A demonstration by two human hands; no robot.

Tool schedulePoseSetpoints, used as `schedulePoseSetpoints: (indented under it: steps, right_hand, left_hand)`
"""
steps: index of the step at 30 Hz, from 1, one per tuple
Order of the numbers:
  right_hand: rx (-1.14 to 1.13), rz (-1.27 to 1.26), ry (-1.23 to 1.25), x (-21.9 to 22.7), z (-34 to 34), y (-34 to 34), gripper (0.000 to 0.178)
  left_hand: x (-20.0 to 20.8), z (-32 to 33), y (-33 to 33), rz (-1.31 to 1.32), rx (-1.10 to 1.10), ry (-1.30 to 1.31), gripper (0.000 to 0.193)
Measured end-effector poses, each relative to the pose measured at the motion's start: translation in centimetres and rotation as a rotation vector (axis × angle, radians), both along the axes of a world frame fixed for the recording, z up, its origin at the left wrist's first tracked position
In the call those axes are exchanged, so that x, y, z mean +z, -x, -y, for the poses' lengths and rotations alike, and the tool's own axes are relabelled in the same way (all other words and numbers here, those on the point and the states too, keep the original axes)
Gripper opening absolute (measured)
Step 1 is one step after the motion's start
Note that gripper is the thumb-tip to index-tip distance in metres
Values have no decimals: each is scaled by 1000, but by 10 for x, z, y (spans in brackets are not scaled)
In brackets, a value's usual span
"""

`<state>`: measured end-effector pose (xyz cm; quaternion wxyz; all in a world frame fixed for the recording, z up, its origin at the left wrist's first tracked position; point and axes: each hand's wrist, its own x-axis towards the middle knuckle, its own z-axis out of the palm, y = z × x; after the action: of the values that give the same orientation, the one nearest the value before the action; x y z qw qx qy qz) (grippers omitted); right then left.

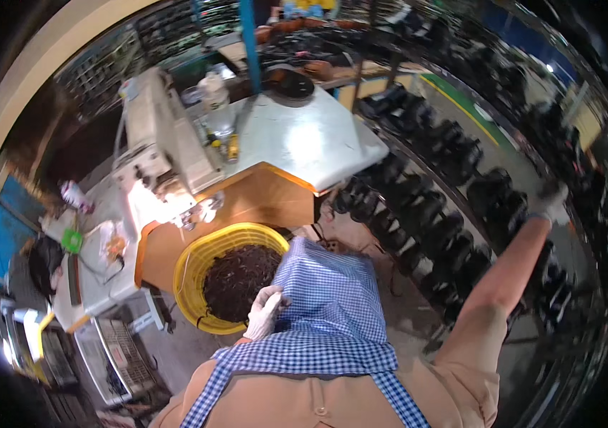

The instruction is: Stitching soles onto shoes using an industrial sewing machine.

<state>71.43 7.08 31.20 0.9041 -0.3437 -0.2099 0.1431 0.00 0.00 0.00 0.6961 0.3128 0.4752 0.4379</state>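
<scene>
Several rows of black shoes [495, 196] stand at your right, near your outstretched right hand [552, 202], which is too blurred to tell whether its fingers are apart or together. Your gloved left hand [267, 312] rests against your checked apron [329, 274], fingers curled together, beside the yellow basket [181, 278] of dark scraps [240, 282].

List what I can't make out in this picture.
- Head view: whether the right hand holds anything; blur hides its fingers.
- Head view: the bottom of the yellow basket; dark scraps cover it.
- Head view: the pale machine's working end; glare washes it out.
- Head view: details of the racked black items; too dark and blurred.
</scene>
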Motion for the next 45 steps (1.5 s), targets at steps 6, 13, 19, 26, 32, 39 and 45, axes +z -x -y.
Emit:
schedulePoseSetpoints:
  steps: [6,13,19,26,32,39,45]
  right_hand:
    - [-142,-37,97,-3,27,-10,31]
    - [-238,7,204,4,30,2,32]
    - [-240,-16,132,11,19,4,31]
    - [-207,-39,91,16,20,19,27]
    - [-470,177,301,-21,36,77,41]
    - [-547,145,966,-294,100,155,73]
    - [1056,1073,1914,-510,170,287,56]
  left_hand:
    - [39,17,15,25,-84,-163,28]
    - [51,18,44,-11,-142,-371,28]
    - [48,24,56,-74,-10,-366,24]
    - [18,22,71,-166,130,-174,28]
    - [-15,-10,61,-102,116,-48,28]
    - [-21,-18,26,-92,4,-59,26]
    - [-16,-22,2,-170,-83,-56,28]
